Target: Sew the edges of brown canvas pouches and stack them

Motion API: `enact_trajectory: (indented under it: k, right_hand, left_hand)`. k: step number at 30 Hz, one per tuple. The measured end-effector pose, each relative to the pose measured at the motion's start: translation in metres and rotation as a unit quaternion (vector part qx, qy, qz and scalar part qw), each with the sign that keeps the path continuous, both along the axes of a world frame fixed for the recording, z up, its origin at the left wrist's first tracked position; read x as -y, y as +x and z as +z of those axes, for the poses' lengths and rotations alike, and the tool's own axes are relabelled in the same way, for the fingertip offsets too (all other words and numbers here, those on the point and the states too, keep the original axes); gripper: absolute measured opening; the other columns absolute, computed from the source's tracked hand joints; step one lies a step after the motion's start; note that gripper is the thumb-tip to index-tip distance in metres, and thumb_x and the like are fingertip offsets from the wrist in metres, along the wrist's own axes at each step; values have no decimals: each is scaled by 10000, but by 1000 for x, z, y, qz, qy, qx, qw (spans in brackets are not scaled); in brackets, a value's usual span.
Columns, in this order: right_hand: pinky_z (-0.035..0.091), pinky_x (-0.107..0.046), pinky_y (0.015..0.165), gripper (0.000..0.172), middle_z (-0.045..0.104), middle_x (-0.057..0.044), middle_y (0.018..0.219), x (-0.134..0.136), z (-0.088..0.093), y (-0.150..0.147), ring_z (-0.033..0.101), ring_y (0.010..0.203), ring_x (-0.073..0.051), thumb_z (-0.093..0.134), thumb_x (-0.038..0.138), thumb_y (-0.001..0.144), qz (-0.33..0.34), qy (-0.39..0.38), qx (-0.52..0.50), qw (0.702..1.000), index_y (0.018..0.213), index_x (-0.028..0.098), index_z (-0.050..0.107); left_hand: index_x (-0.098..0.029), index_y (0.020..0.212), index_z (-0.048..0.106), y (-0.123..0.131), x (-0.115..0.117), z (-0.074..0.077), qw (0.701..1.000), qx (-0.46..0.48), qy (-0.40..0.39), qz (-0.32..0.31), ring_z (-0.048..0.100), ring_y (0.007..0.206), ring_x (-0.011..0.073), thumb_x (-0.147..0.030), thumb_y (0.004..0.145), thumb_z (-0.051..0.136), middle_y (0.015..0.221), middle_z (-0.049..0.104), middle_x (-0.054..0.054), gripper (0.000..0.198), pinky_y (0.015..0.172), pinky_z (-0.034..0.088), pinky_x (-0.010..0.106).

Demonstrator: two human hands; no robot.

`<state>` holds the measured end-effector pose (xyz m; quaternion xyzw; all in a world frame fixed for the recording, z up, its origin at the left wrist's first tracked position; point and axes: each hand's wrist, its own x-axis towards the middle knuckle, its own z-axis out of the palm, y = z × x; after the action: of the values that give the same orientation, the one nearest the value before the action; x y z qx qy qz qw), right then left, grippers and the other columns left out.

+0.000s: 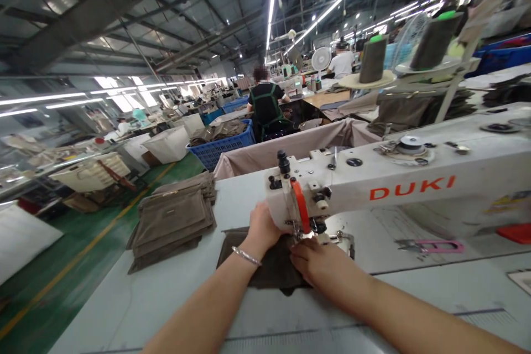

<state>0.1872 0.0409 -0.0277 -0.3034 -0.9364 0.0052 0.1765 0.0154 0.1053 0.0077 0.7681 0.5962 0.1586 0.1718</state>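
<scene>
1. The dark fabric piece (265, 271) lies flat on the table (166, 298), with its far edge under the sewing machine head (298, 193).
2. The right hand (317, 263) presses down on it, fingers loose, grasping nothing.
3. The left hand (263, 227) touches its far edge; the fingers are hidden, so I cannot tell its grip.

A sewing machine (398, 182) stands across the desk (166, 298), with its head at centre. A fabric piece (269, 271) lies beneath the needle, the left hand (261, 227) and right hand (319, 263) resting on it. A stack of fabric (172, 221) sits to the left, scissors (431, 245) to the right, and thread cones (373, 58) behind the machine.
</scene>
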Motion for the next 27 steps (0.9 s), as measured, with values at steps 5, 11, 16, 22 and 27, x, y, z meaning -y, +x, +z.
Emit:
enact_trajectory:
  k: [5, 11, 16, 22, 27]
  right_hand:
    - [474, -366, 941, 218, 690, -84, 1100, 8, -11, 17, 615, 1035, -235, 626, 95, 856, 6, 27, -14, 1000, 1062, 130, 684]
    - [457, -335, 956, 257, 684, -58, 1158, 26, -22, 25, 602, 1095, -199, 530, 132, 919, 4, 60, -88, 994, 1144, 126, 653]
    - [484, -345, 876, 283, 697, -59, 1120, 24, -17, 21, 641, 1000, -205, 534, 101, 863, -28, 67, -89, 993, 1114, 127, 662]
    - [436, -321, 975, 271, 705, -57, 1079, 22, -14, 21, 627, 1025, -192, 481, 95, 894, -11, 58, -112, 992, 1081, 125, 675]
    - [455, -322, 955, 319, 711, -73, 1046, 23, -10, 23, 638, 996, -198, 392, 97, 934, 5, 57, -129, 990, 1056, 104, 687]
  left_hand:
    - [-145, 971, 666, 7, 33, -8, 998, -19, 40, -35, 615, 1017, 236, -226, 928, 600, 1048, 657, 75, 113, 923, 496, 454]
    - [-176, 1202, 615, 0, 86, -15, 985, -49, 76, -145, 559, 1134, 231, -1, 866, 547, 1208, 626, 73, 384, 1030, 463, 391]
    - [-163, 1297, 536, -10, 76, -19, 978, -48, 88, -183, 520, 1218, 219, -16, 887, 520, 1300, 577, 83, 436, 1097, 423, 377]
    - [-205, 1237, 568, -5, 71, -20, 979, -13, 78, -186, 550, 1169, 210, -81, 930, 506, 1231, 612, 60, 336, 1062, 457, 393]
    - [-188, 1210, 577, 0, 78, -18, 979, -13, 98, -178, 547, 1171, 216, -49, 904, 503, 1230, 621, 68, 344, 1056, 460, 399]
